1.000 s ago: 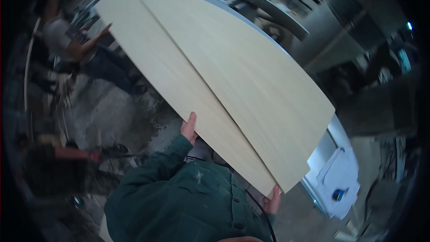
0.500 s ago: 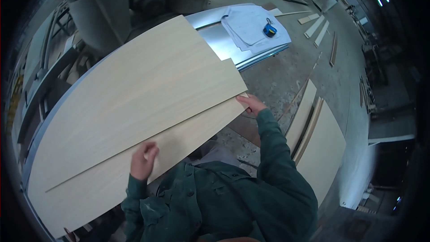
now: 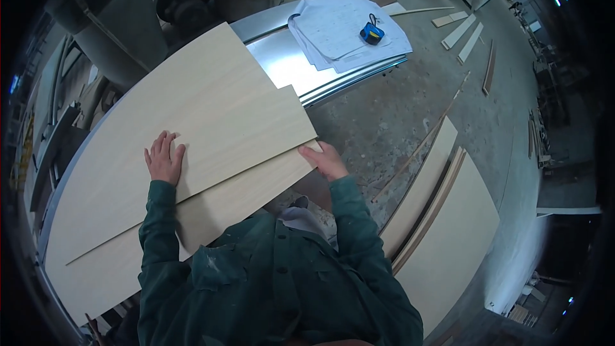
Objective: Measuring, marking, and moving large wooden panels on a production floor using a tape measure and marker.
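Two pale wooden boards lie stacked on the metal desk (image 3: 288, 70), the upper board (image 3: 192, 128) sitting askew on the lower board (image 3: 243, 192) so their near edges fan apart. The left hand (image 3: 164, 160) presses flat on the upper board, fingers spread, palm down, likely pinning it so it cannot slide. The right hand (image 3: 328, 161) curls round the near right corner of the lower board, fingers clamped on the edge, as if to steady or square it. Both boards are long, thin and smooth, light cream with a faint straight grain, and their near ends hang off the desk toward the body. Farther along the desk sit papers (image 3: 346, 32) with a blue tape measure (image 3: 371, 31) on top; more boards (image 3: 442, 218) lean by the floor on the right.
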Demonstrator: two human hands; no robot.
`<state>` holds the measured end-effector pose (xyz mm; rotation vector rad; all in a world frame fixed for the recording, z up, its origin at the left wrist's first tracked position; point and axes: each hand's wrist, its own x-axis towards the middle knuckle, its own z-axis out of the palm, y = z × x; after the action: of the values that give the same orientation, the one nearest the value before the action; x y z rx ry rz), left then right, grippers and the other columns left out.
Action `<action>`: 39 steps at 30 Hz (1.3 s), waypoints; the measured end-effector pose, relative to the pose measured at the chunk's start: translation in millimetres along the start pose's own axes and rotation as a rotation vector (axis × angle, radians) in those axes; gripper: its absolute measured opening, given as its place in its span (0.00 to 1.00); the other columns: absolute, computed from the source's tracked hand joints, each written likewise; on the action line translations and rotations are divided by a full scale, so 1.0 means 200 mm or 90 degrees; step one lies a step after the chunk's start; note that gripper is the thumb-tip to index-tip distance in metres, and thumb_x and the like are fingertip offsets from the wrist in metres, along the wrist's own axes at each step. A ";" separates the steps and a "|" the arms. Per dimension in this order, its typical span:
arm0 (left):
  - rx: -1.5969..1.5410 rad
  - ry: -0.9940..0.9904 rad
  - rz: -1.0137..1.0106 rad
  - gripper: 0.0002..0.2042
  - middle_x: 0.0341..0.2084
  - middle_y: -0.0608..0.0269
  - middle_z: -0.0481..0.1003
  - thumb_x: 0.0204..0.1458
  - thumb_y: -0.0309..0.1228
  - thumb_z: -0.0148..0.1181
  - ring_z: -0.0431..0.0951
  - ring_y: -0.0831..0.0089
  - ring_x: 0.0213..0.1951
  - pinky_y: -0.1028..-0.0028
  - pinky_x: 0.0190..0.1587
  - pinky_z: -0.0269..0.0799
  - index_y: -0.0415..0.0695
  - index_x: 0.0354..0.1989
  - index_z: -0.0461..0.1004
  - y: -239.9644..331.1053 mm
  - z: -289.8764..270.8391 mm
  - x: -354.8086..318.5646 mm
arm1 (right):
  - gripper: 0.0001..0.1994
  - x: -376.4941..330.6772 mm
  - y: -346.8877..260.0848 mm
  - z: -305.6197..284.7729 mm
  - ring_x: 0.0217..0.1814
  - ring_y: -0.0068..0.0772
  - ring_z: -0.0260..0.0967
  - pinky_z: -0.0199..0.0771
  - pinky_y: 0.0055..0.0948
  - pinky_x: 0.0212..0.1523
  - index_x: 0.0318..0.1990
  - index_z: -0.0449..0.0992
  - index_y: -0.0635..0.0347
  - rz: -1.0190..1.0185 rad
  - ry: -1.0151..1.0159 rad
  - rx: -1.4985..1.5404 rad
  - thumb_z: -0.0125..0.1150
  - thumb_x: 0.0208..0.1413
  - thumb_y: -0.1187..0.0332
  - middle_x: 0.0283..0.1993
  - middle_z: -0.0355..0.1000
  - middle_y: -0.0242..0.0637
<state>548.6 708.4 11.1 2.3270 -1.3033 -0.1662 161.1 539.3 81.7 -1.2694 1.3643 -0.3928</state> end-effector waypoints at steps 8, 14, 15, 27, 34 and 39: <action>0.034 -0.015 -0.018 0.23 0.64 0.64 0.63 0.57 0.49 0.52 0.59 0.64 0.66 0.48 0.69 0.37 0.56 0.59 0.68 0.05 -0.07 0.01 | 0.23 -0.03 0.05 -0.11 0.37 0.22 0.70 0.72 0.25 0.31 0.56 0.70 0.61 0.027 -0.120 0.126 0.57 0.60 0.54 0.40 0.73 0.29; 0.015 -0.060 -0.028 0.24 0.64 0.63 0.62 0.56 0.49 0.53 0.59 0.62 0.66 0.49 0.69 0.36 0.54 0.60 0.67 0.11 -0.16 0.00 | 0.26 -0.21 -0.05 0.03 0.55 0.38 0.72 0.76 0.40 0.53 0.66 0.57 0.58 0.266 -0.134 0.555 0.46 0.67 0.53 0.58 0.69 0.40; 0.012 -0.072 -0.035 0.25 0.64 0.63 0.62 0.56 0.49 0.53 0.59 0.60 0.66 0.49 0.69 0.36 0.54 0.60 0.67 0.10 -0.17 0.02 | 0.26 -0.19 -0.07 0.02 0.55 0.38 0.72 0.76 0.40 0.53 0.66 0.57 0.58 0.274 -0.127 0.546 0.46 0.67 0.53 0.58 0.69 0.40; -0.007 -0.080 -0.093 0.25 0.65 0.63 0.61 0.55 0.49 0.53 0.57 0.56 0.67 0.48 0.70 0.34 0.57 0.61 0.66 0.04 -0.01 0.33 | 0.24 0.14 -0.33 0.08 0.55 0.38 0.72 0.77 0.36 0.52 0.62 0.62 0.61 0.303 -0.072 0.434 0.52 0.65 0.56 0.57 0.69 0.42; -0.001 -0.087 -0.113 0.25 0.65 0.64 0.61 0.57 0.49 0.52 0.57 0.58 0.67 0.48 0.69 0.34 0.56 0.62 0.65 -0.01 0.06 0.41 | 0.24 0.35 -0.48 -0.17 0.44 0.34 0.75 0.76 0.29 0.44 0.53 0.71 0.64 0.374 -0.191 -0.013 0.56 0.62 0.51 0.44 0.76 0.41; 0.023 -0.083 -0.107 0.25 0.65 0.64 0.61 0.57 0.48 0.52 0.57 0.64 0.67 0.50 0.70 0.35 0.55 0.62 0.66 -0.02 0.00 0.41 | 0.19 0.84 -0.82 -0.83 0.36 0.30 0.71 0.71 0.30 0.39 0.42 0.75 0.65 -0.245 0.210 -0.427 0.64 0.55 0.55 0.34 0.74 0.40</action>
<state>596.5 642.0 18.7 2.4930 -1.1779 -0.3557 133.7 270.1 179.0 -2.1115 1.5945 -0.4363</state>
